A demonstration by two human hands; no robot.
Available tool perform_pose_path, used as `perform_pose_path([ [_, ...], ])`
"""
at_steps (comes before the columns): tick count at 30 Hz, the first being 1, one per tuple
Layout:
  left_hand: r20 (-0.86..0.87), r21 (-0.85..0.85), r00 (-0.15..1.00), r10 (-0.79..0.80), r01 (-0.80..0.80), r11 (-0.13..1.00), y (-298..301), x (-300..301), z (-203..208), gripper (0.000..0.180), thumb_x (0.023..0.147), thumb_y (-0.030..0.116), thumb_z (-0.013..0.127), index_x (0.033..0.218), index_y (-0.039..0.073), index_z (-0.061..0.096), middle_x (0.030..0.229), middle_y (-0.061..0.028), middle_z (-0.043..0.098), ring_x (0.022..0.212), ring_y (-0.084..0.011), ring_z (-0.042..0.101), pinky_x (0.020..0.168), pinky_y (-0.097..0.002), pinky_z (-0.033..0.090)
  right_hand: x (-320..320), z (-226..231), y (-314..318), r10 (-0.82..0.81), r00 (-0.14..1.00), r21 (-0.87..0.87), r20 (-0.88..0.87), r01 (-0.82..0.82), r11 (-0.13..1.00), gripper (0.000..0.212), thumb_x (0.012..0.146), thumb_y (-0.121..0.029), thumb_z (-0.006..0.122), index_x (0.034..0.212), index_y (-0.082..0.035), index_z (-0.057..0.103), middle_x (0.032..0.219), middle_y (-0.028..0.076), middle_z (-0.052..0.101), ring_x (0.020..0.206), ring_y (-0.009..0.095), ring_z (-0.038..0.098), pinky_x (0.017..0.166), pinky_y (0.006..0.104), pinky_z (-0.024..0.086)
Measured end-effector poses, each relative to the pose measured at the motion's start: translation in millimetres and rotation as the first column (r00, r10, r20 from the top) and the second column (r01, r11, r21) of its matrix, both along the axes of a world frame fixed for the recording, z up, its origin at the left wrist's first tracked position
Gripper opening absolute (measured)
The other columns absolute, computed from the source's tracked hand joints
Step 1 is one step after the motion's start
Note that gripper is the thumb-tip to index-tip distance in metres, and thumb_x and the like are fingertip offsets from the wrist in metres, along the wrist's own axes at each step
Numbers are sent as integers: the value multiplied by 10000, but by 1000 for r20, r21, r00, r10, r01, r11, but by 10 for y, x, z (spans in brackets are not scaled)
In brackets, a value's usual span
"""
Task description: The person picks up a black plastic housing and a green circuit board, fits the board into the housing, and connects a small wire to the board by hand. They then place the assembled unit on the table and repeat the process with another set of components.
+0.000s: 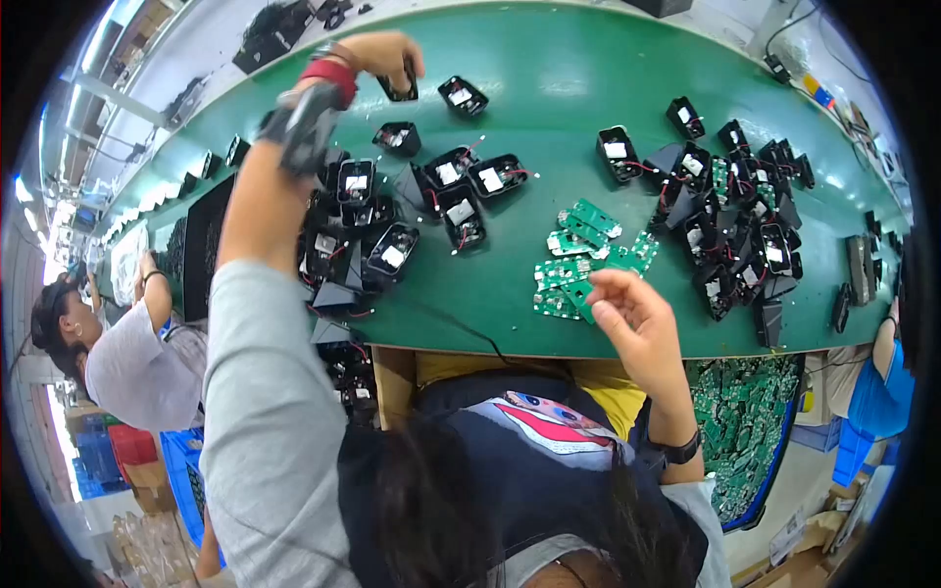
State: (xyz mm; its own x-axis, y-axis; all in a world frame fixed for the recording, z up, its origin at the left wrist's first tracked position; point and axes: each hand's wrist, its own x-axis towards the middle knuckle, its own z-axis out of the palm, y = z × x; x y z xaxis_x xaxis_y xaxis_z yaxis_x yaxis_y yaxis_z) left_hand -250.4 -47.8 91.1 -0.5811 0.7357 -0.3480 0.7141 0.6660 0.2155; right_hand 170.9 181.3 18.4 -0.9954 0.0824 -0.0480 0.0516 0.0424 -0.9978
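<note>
Bare green surface (pixel 549 127) lies between two piles (pixel 392 253). The left hand (pixel 387 54) stretches far, bent down, holding a black box (pixel 400 93). By the near edge (pixel 529 354), the right hand (pixel 639 318) curls at green boards (pixel 569 269); whether gripping, I can't tell.

The left hand (pixel 392 54) touches a black casing (pixel 400 93), the right hand (pixel 637 316) beside green circuit boards (pixel 563 269).

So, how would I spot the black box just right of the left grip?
On the green table, find the left grip toward the far side. Right of it lies an open, boxy black plastic housing with a white patch inside, untouched, unlike the black housing under that grip.
</note>
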Motion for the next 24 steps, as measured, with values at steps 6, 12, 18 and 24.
perform_pose_path([
  [6, 60, -263, 980, 188, -166, 950, 393, -237, -675, 800, 583, 7, 667, 1340, 144, 447, 1160, -117, 603, 833, -256, 607, 699, -355, 536, 667, -29, 372, -362, 929, 172, 80, 345, 923, 255, 876, 5, 533, 1129, 30, 537, 969, 50, 590, 883, 97, 561, 801, 214, 440],
  [12, -472, 195, 836, -280, 409, 892, 587, 37, -718, 731, 611, -4, 657, 1306, 142, 485, 1151, -179, 587, 1066, -380, 537, 944, -400, 436, 1181, -170, 436, -569, 811, 197, 135, 541, 818, 224, 888, -8, 537, 1107, 39, 546, 935, 50, 598, 846, 99, 560, 773, 219, 447],
  [18, -445, 54, 852, -276, 333, 941, 640, 455, -603, 508, 679, 34, 651, 1172, 114, 556, 1026, -151, 593, 996, -355, 552, 884, -430, 447, 157, 92, 188, -255, 957, 424, -136, 289, 858, 195, 863, -29, 576, 1053, 8, 597, 883, 45, 616, 760, 105, 555, 691, 223, 438],
  [24, -18, 755, 998, -57, 51, 654, 474, 1892, 53, 473, 652, 209, 791, 1030, 18, 578, 844, -97, 605, 747, -164, 583, 723, -282, 482, -163, -34, 354, -213, 959, 605, -186, 283, 744, 206, 815, -28, 595, 1020, -20, 613, 890, 60, 625, 751, 136, 571, 651, 251, 441],
])
